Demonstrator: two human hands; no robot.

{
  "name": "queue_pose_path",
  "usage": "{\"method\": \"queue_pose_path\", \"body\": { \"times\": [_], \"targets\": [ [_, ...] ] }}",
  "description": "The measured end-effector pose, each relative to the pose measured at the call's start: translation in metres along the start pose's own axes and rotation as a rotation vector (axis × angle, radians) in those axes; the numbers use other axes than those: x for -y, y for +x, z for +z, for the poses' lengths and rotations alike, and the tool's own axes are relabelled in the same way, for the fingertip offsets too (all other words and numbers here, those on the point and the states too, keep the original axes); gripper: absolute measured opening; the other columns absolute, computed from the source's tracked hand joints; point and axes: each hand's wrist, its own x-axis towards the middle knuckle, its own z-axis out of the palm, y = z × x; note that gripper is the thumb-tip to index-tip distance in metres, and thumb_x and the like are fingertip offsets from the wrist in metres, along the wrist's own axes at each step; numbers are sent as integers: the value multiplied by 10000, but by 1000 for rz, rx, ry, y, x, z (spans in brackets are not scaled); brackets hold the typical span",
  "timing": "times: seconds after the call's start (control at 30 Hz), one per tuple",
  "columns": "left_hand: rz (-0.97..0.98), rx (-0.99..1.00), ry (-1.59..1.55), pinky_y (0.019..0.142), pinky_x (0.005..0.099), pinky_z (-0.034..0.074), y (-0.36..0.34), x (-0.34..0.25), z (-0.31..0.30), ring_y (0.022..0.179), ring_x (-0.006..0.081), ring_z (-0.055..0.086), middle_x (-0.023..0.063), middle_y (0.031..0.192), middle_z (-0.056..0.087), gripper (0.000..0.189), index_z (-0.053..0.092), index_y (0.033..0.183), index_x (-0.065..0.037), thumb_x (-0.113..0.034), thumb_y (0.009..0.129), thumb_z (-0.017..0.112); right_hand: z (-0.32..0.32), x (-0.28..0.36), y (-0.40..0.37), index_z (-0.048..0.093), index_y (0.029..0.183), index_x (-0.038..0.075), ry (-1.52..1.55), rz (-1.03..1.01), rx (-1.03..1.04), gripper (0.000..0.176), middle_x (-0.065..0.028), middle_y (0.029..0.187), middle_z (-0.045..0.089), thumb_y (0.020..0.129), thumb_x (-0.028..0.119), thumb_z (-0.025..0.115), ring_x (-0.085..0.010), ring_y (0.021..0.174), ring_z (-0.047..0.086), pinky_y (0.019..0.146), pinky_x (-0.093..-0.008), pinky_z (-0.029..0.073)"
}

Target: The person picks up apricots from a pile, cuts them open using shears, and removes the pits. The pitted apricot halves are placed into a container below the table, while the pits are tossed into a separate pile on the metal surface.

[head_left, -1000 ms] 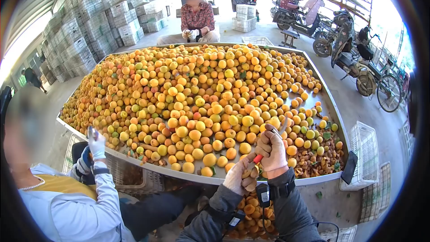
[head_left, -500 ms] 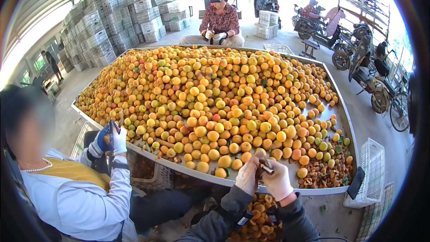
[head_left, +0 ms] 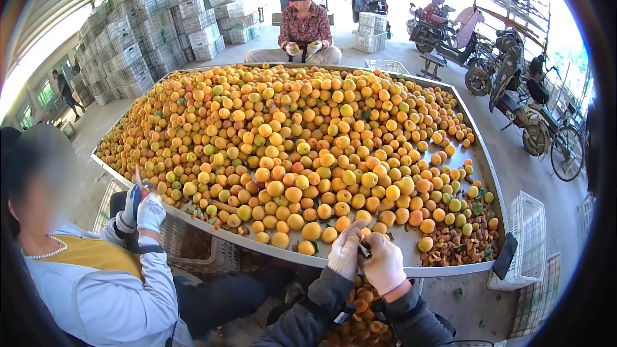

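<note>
My left hand (head_left: 346, 254), in a pale glove, is closed with its fingers pinched above the front edge of the table. What it holds, if anything, is hidden. Touching it from the right is my right hand (head_left: 384, 261), also gloved, fingers wrapped round a small dark tool (head_left: 365, 249) with a metal end; its blade side cannot be made out. Just beyond both hands lies a broad heap of whole orange-yellow apricots (head_left: 308, 148). Below my wrists, split apricot halves (head_left: 363, 328) are gathered in a container mostly hidden by my sleeves.
The raised metal table rim (head_left: 443, 272) runs before me. Brown pits and scraps (head_left: 459, 244) lie at its right corner, beside a dark phone-like slab (head_left: 505, 257) and a white crate (head_left: 528, 238). At left a co-worker (head_left: 96, 276) holds a knife; another person (head_left: 305, 32) sits opposite.
The camera view has shifted slightly. My hands have come closer together and the metal end of the tool is less visible. The left co-worker's hands have moved apart from their earlier pose.
</note>
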Motion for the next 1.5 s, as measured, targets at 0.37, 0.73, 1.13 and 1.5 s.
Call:
{"method": "queue_pose_path", "body": {
  "times": [0.37,0.73,1.13,1.5],
  "targets": [
    [-152,137,-661,846,471,550,4,-13,-4,896,251,640,102,1036,639,390,557,1187,-83,-398,963,507,-57,-61,12,560,783,52,-271,128,-463,154,-115,641,544,779,94,709,-315,554,553,512,-384,445],
    [-281,25,-573,871,329,489,9,-3,-1,968,202,602,91,1049,608,332,521,1238,-30,-261,1007,467,-13,-11,5,674,987,115,21,-62,44,202,-105,872,637,789,82,693,-335,797,629,697,-379,522],
    [-168,434,-34,954,417,467,-17,-28,18,1091,302,600,190,1214,603,386,566,1185,71,-235,952,531,-64,-90,8,673,901,10,278,394,-44,194,-33,734,649,811,155,765,-103,672,582,618,-265,482],
    [-97,-34,-64,883,370,502,1,-17,1,1000,231,616,120,1110,633,338,557,1245,11,-176,965,527,-45,-99,4,659,1065,51,262,475,128,393,-140,903,697,702,140,782,-284,847,677,777,-340,535]
  ]
}}
